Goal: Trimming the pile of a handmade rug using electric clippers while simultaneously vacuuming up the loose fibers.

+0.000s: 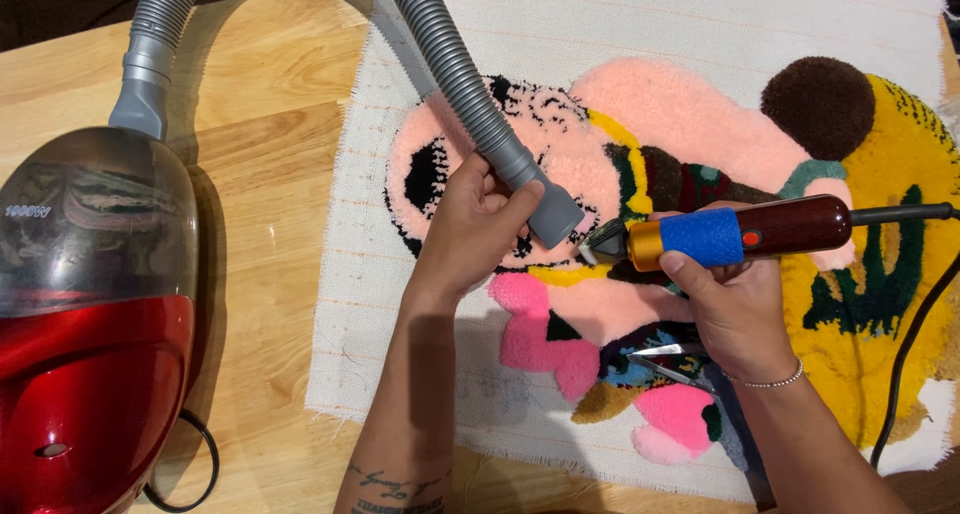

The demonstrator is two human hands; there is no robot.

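My left hand (pixel 478 226) grips the grey ribbed vacuum hose (pixel 462 82) near its nozzle (pixel 553 214), which points down at the tufted rug (pixel 690 124). In my right hand (pixel 735 304) is an electric carving trimmer (pixel 745 232) with a dark red body, a blue grip wrap and a gold collar. Its blade head sits right beside the nozzle tip, over a yellow and pink patch of pile. The rug is multicoloured: pink, yellow, brown, black and green on white backing cloth (pixel 420 344).
A red canister vacuum (pixel 90 354) with a clear dust cup stands on the wooden table (pixel 260 154) at the left. Small scissors (pixel 665 359) lie on the rug under my right wrist. The trimmer's black cord (pixel 905 354) trails off to the right.
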